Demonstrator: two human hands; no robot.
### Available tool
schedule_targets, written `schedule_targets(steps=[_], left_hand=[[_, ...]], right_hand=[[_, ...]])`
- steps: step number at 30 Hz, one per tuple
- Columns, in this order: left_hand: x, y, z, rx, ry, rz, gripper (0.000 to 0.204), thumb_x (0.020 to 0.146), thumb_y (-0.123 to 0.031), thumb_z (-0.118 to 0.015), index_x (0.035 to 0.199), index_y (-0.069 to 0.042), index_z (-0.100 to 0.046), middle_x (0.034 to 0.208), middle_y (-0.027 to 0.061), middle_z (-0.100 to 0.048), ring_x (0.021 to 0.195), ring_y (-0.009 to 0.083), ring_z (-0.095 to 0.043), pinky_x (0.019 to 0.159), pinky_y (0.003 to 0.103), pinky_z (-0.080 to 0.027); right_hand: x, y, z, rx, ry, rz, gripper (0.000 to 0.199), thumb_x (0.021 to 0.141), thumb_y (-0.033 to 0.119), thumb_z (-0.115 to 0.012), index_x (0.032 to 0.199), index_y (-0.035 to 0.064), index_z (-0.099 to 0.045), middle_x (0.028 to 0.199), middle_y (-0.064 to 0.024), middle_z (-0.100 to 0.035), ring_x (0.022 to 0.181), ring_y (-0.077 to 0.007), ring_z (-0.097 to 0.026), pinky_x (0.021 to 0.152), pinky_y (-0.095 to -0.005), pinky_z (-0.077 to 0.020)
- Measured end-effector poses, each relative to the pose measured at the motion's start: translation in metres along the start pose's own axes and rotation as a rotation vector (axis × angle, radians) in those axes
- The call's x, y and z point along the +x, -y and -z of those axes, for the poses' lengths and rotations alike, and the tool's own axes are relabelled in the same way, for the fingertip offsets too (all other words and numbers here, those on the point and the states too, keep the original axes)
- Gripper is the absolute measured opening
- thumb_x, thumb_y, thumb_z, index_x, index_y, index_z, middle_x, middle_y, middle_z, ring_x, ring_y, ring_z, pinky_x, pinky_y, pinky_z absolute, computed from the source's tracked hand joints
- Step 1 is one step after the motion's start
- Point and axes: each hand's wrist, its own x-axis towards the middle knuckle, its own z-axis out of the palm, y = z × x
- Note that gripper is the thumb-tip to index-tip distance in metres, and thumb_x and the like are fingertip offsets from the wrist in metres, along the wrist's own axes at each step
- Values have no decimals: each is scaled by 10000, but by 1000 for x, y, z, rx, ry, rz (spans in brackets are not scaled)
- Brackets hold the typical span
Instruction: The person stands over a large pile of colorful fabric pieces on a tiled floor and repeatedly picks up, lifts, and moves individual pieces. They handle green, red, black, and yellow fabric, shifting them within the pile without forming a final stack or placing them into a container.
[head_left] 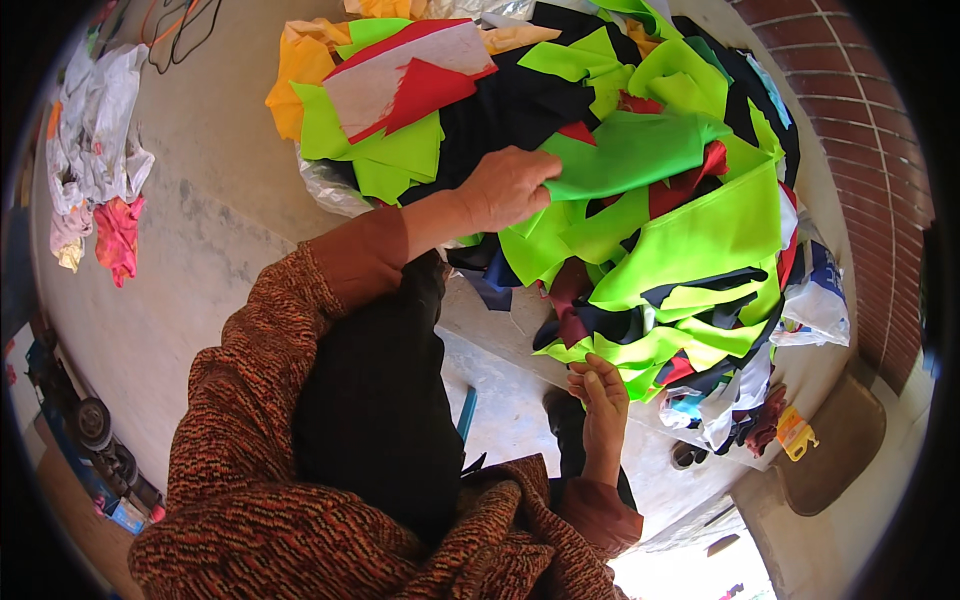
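A large heap of cloth scraps fills the upper right, mostly lime green point(700, 240) and black point(510, 105). My left hand point(508, 188) is closed on the edge of a darker green cloth piece point(640, 155) that stretches to the right across the heap. Lower down, at the heap's near edge, my right hand point(600, 392) has its fingertips closed on the border of a lime green cloth piece point(640, 350). A red and whitish piece point(410, 80) lies on lime green cloth at the far left of the heap. Dark red scraps point(690, 180) show between the green ones.
White plastic bags with a pink-red cloth point(118, 240) lie on the floor at far left. A tiled brick-red wall point(850, 150) borders the right side. A blue and white bag point(815, 300), a yellow container point(796, 433) and a brown chair-like seat point(835, 445) are at right.
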Motion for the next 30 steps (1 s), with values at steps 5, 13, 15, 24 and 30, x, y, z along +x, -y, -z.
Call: schedule_targets(steps=[5, 13, 15, 24, 30], left_hand=[[16, -11, 85, -950, -49, 263, 148, 846, -129, -521, 954, -29, -538, 885, 6, -589, 754, 55, -545, 682, 218, -441], [-73, 92, 118, -691, -437, 500, 255, 822, -113, -578, 1048, -20, -504, 916, 32, -585, 798, 126, -569, 719, 261, -459], [-87, 110, 109, -307, -519, 570, 328, 788, -115, -619, 1070, -22, -481, 967, 74, -587, 841, 200, -581, 756, 301, -457], [-46, 58, 66, 638, -467, 227, 569, 602, -186, -759, 1078, -49, -478, 1186, 151, -472, 1111, 309, -453, 917, 426, -349], [-41, 91, 56, 746, -388, 331, 462, 649, -206, -721, 1036, -65, -511, 1146, 124, -487, 1077, 295, -469, 888, 415, -364]], right_hand=[[2, -2, 2, -14, -9, 8, 267, 905, 122, -548, 1148, 12, -528, 1001, -103, -631, 823, -121, -615, 738, -234, -488], [1, 3, -4, -15, -15, 6, 267, 898, 128, -554, 1134, 4, -538, 1001, -96, -631, 821, -112, -601, 733, -222, -481], [2, 4, -4, -9, -16, 3, 267, 895, 131, -558, 1128, 2, -544, 999, -91, -632, 817, -106, -594, 728, -214, -477], [6, -1, -5, 15, -5, -6, 270, 891, 126, -571, 1127, -1, -541, 998, -92, -632, 809, -101, -597, 721, -208, -479], [7, -2, -3, 9, 0, -8, 261, 902, 120, -560, 1137, 10, -531, 996, -105, -633, 816, -118, -625, 725, -218, -499]])
